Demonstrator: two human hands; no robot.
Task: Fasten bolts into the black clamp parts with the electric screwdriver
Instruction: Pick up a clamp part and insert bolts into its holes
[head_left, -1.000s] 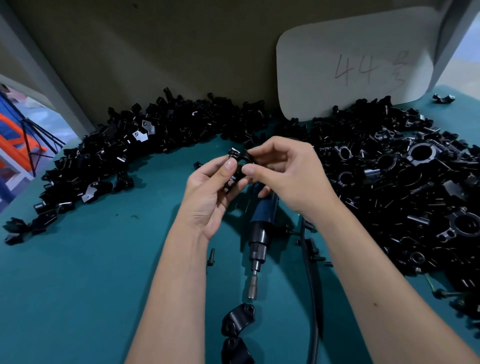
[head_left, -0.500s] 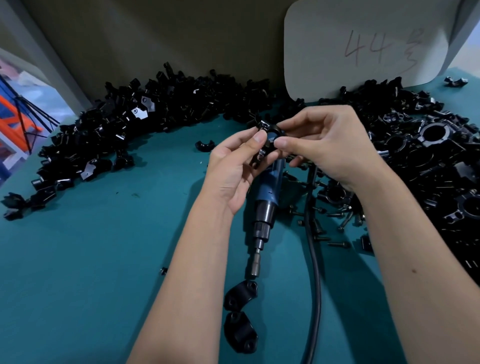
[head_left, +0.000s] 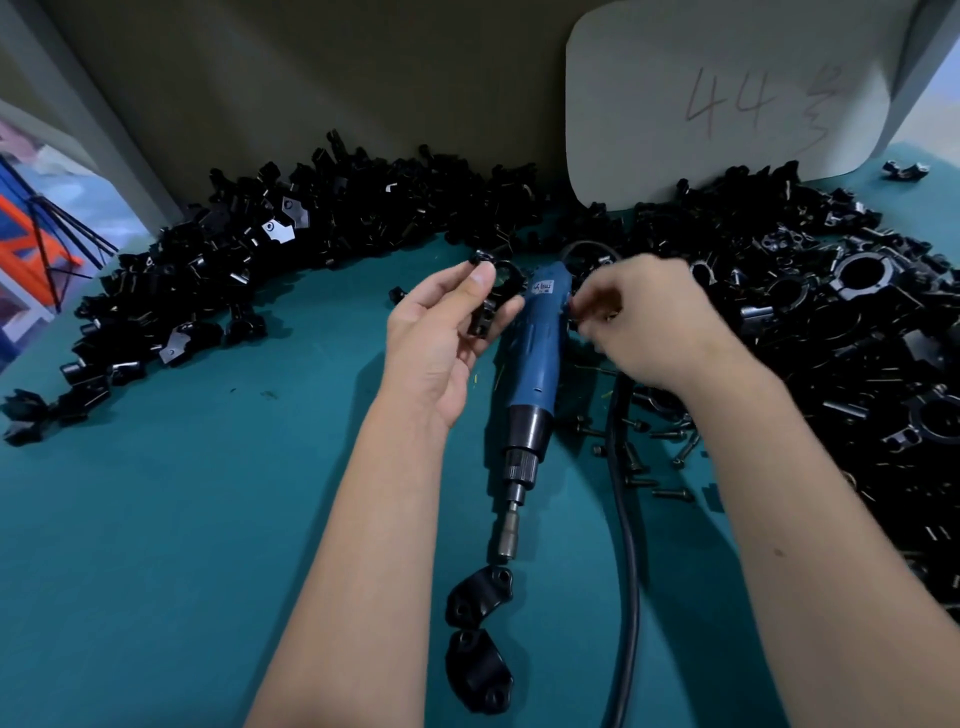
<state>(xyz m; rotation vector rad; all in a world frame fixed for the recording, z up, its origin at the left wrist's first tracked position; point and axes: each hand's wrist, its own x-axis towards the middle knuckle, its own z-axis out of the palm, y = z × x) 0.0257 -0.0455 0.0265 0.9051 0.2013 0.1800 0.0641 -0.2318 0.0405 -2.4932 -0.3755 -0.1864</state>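
Left hand (head_left: 447, 332) sits just above frame centre, thumb and fingers pinching a black clamp (head_left: 493, 296) upright, its ring facing the camera. Right hand (head_left: 644, 322) is right of centre, fingers curled down over something small and dark; it's blurred, so whether that's a bolt in a pinch I cannot tell.

The screwdriver (head_left: 535, 374) lies flat on the teal mat (head_left: 156, 519) between the two hands, blue body at centre, bit pointing toward the lower edge, nobody holding it. Its black cord (head_left: 626, 571) runs down the right of centre. Loose bolts (head_left: 654, 467) are scattered just right of the cord. Two clamp halves (head_left: 480, 639) lie at the bottom centre, just off the bit's tip. Heaps of black parts (head_left: 831, 338) bank across the top and down the right side, with a grey card (head_left: 727, 93) marked "44" propped at upper right.

By my read this is the loading step: clamp in hand, bolt being fetched, no driving yet. Next up calls for a bolt started by fingertip in the clamp's hole, squarely so it doesn't cross-thread, then the right hand taking the screwdriver by its blue body and seating the bit in the bolt head while the left keeps the clamp steady.
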